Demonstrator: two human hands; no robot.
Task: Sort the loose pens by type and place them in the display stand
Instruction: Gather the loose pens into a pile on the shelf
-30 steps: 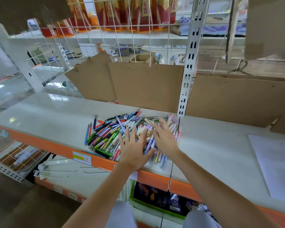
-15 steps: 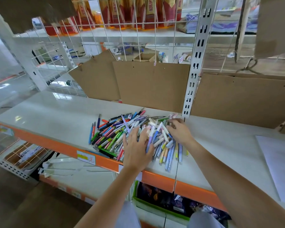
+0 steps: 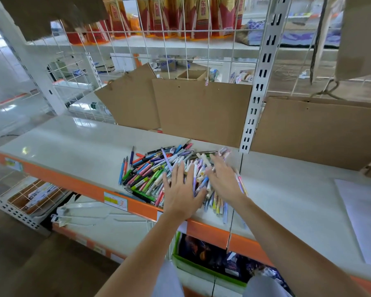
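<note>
We saw pen pile [image 3: 159, 170] at frame centre on shelf [image 3: 77, 151]. Left hand [image 3: 181, 195] flat, fingers spread, on pens. Right hand [image 3: 223, 181] likewise flat, gripping nothing.

Both forearms are bare, sleeveless in view; pale grey trousers [image 3: 169, 279] below.

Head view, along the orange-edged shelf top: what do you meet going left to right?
Bare shelf top → pile of pens → left hand → right hand → white paper sheet.
</note>
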